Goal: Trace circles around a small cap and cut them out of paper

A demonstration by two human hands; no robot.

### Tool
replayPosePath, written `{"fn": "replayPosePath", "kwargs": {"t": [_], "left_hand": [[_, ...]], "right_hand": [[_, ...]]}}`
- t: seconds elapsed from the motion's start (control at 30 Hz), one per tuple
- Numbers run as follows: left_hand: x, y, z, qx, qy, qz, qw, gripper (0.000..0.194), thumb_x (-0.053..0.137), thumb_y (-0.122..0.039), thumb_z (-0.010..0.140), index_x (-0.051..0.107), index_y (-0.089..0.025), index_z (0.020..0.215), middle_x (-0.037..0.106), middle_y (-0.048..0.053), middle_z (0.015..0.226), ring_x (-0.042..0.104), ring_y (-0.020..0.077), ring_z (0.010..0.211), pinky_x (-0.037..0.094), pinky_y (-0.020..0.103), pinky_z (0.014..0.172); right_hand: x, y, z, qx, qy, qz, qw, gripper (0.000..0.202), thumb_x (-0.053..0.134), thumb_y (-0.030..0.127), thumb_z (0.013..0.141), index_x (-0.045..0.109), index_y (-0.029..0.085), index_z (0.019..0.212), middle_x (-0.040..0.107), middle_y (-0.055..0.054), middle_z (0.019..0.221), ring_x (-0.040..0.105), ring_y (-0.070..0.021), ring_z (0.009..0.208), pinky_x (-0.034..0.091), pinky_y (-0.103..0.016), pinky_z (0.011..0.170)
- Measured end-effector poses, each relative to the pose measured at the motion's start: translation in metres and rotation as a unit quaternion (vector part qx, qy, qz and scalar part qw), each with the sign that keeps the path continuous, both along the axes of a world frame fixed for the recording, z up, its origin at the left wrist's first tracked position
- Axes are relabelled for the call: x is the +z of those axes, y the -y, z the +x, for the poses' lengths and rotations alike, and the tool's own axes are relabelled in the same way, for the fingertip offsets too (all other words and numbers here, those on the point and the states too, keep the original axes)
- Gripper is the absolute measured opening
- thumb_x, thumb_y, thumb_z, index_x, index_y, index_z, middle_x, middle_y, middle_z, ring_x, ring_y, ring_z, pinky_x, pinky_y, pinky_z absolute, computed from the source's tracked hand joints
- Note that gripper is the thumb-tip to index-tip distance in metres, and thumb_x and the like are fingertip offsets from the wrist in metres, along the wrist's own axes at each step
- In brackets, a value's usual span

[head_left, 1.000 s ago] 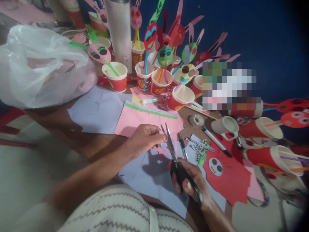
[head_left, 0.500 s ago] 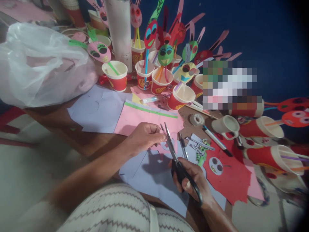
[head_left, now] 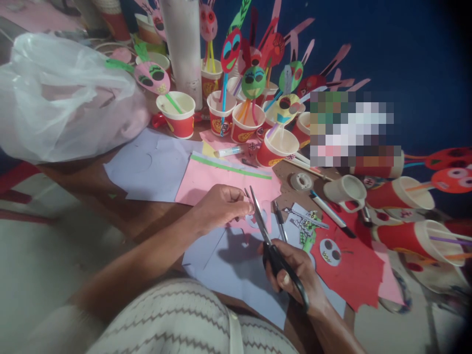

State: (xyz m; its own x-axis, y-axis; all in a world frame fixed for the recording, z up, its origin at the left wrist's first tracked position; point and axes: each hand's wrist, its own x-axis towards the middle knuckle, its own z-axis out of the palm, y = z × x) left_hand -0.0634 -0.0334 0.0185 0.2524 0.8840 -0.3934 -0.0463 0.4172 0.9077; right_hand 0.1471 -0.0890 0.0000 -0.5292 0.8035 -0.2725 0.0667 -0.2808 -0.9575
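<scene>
Head view, as I watch from the room: the left hand (head_left: 224,209) has thumb and fingers drawn together in a pinch, though I cannot tell what, if anything, sits between them. The right hand (head_left: 297,270) grips the metal scissors with black handles (head_left: 272,250), whose blades stand slightly apart, tips pointing far and just beside the left fingertips. Near those fingertips is a ragged pink paper scrap (head_left: 267,224), above a lavender paper sheet (head_left: 236,280). To my mind the chief danger is a nicked fingertip, should the blades close while the fingers stay so near. A loose pinch could also let a small piece drop and be lost among the scraps. On the right, a black pen (head_left: 280,221) lies close by, and beyond it a white handled mug (head_left: 345,191), which a careless sweep of the right arm might tip over.
</scene>
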Motion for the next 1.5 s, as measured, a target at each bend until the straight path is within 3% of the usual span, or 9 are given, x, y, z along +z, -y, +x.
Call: {"fn": "replayPosePath", "kwargs": {"t": [0.5, 1.5], "left_hand": [[0.0014, 0.0019, 0.001, -0.012, 0.024, 0.002, 1.0, 0.023, 0.062, -0.032, 0.07, 0.053, -0.014, 0.059, 0.053, -0.002, 0.055, 0.046, 0.0075, 0.052, 0.036, 0.021, 0.05], [0.0026, 0.0013, 0.0025, 0.014, 0.068, -0.003, 0.998, 0.015, 0.059, -0.022, 0.064, 0.05, -0.014, 0.054, 0.051, -0.004, 0.052, 0.044, 0.0069, 0.051, 0.035, 0.02, 0.049]], "right_hand": [[-0.0024, 0.0003, 0.0025, -0.019, 0.009, 0.011, 1.0, 0.047, 0.066, 0.058, 0.07, 0.06, 0.017, 0.092, 0.052, 0.003, 0.051, 0.037, -0.007, 0.041, 0.028, -0.018, 0.04], [-0.0007, 0.0007, 0.0003, -0.008, 0.017, 0.002, 1.0, 0.048, 0.064, 0.059, 0.07, 0.058, 0.016, 0.089, 0.049, 0.004, 0.049, 0.035, -0.0077, 0.04, 0.027, -0.02, 0.039]]}}
